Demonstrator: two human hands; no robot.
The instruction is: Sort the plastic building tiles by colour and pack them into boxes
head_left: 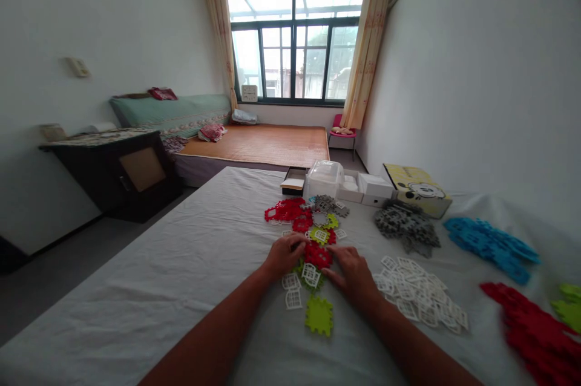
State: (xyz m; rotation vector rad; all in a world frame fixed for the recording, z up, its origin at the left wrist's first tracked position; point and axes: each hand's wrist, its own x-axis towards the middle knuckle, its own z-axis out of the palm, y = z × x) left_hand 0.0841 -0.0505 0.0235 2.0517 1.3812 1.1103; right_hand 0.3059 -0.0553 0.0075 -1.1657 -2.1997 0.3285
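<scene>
A red toothed plastic building piece (318, 255) lies between my two hands, over green pieces. My left hand (285, 254) is closed, with thumb and fingertips at its upper left edge. On the other side, my right hand (353, 271) grips the right edge between a bent index finger and the thumb. Just below is a white window-frame piece (311, 275), resting on green. Two more white window pieces (293, 290) lie by my left wrist, and a single lime green piece (319, 316) is nearer me. Beyond my fingers is a yellow-green piece (319, 235) bearing a white window.
To the right are piles of white window pieces (420, 294), grey pieces (406, 225), blue pieces (490, 247) and red pieces (535, 331). A clear plastic container (324, 177), white boxes (376, 188) and a yellow cartoon box (420, 189) line the far edge of the cloth-covered table (181, 289).
</scene>
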